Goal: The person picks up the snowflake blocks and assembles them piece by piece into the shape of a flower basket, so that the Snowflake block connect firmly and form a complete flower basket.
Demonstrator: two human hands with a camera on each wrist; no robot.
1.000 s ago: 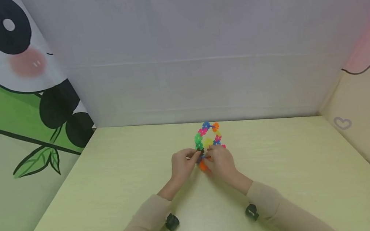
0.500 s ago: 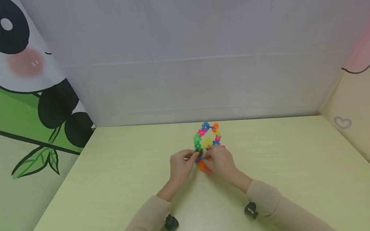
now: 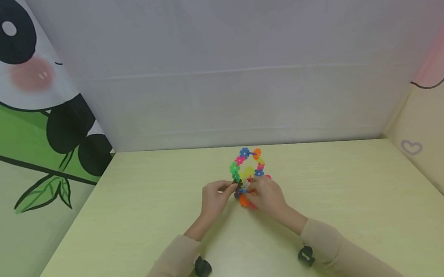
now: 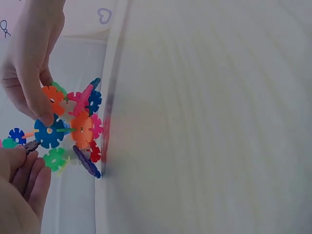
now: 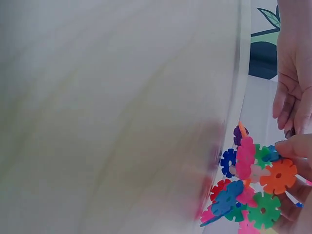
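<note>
A ring-shaped build of colourful plastic snowflake discs (image 3: 234, 169) stands on the table between the two hands. My left hand (image 3: 213, 199) pinches a dark disc (image 4: 32, 146) between thumb and fingertips at the build's near left side. My right hand (image 3: 268, 196) holds the build from the right, its thumb pressing a blue disc (image 4: 49, 132) in the left wrist view. Close to that thumb are an orange disc (image 5: 270, 181) and a green disc (image 5: 263, 210) in the right wrist view. The right fingers are partly hidden behind the discs, so whether the dark disc is slotted in cannot be told.
The pale wooden table (image 3: 350, 197) spreads around both hands. A white cloth wall (image 3: 219, 103) rises along its back edge, with printed side panels left and right. A black device (image 3: 203, 267) sits at each sleeve.
My left hand has shifted slightly left, with the build's upper ring moving a little the same way. The right hand has dipped slightly nearer. Both keep their hold.
</note>
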